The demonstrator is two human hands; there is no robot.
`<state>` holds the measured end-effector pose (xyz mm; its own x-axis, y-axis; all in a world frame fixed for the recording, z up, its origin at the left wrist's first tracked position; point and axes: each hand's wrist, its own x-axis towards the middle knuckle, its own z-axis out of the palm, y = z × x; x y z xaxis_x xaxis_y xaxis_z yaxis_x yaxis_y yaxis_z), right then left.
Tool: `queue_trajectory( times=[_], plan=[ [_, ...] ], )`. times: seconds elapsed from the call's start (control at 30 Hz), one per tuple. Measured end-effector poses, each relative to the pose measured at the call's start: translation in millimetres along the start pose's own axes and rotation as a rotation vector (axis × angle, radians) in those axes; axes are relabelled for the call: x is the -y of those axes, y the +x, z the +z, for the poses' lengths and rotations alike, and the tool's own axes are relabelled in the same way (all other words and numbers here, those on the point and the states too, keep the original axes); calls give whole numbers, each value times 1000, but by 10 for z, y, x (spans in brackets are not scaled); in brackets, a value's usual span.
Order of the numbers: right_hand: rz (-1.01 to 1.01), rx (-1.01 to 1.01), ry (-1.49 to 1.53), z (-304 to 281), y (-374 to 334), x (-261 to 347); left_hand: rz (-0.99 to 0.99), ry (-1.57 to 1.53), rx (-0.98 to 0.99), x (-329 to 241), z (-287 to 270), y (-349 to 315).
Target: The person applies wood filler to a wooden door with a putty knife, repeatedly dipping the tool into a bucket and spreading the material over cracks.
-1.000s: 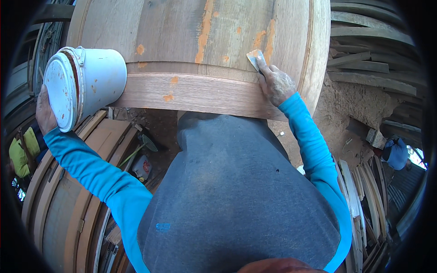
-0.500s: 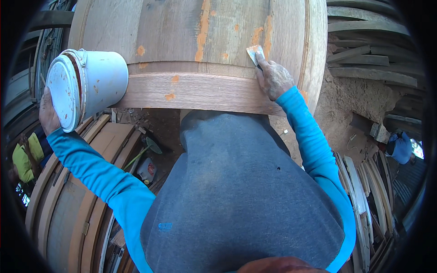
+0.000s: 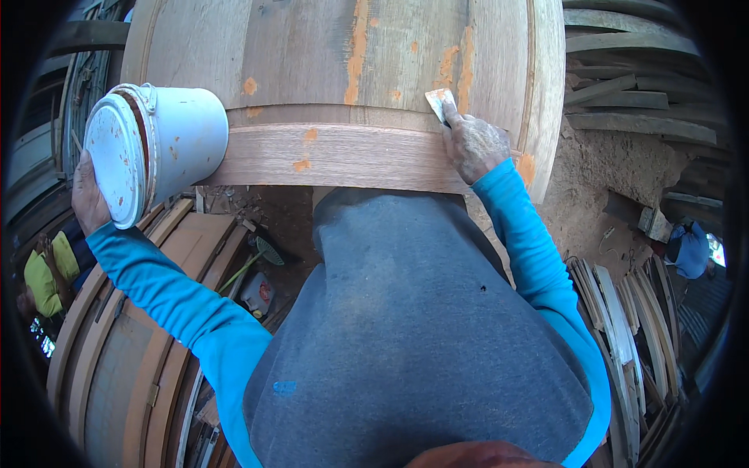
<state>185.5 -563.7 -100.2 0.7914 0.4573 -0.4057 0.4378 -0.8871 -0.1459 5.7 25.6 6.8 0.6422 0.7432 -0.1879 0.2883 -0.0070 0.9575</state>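
Upper left, my left grip [image 3: 90,200] cups the tilted bucket [image 3: 191,132] at its lid [image 3: 113,160], presumably steadying it; closure unclear. Upper right, my right grip [image 3: 477,148] clamps a scraper [image 3: 438,100].

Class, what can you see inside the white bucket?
A reddish-brown strip shows in the narrow gap beside the lid. The lid covers the rest, so what the bucket holds cannot be seen.

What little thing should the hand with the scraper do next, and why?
Maybe draw the scraper along the orange streak just right of it on the wooden panel: the right hand grips it, and it looks orange-smeared.
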Motion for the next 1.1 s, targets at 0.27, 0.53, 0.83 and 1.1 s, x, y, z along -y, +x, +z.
queue_trajectory(
  times=[0.27, 0.53, 0.83, 1.1],
  plan=[
    [49, 113, 80, -255, 5, 61, -42, -203, 52, -55, 117, -127],
    [-24, 173, 109, -413, 51, 28, -20, -77, 45, -84, 113, -106],
    [231, 291, 196, -1083, 850, -110, -87, -152, 146, -183, 189, -54],
    [-94, 95, 96, -666, 490, -292, -153, -246, 174, -244, 292, -212]
  ],
)
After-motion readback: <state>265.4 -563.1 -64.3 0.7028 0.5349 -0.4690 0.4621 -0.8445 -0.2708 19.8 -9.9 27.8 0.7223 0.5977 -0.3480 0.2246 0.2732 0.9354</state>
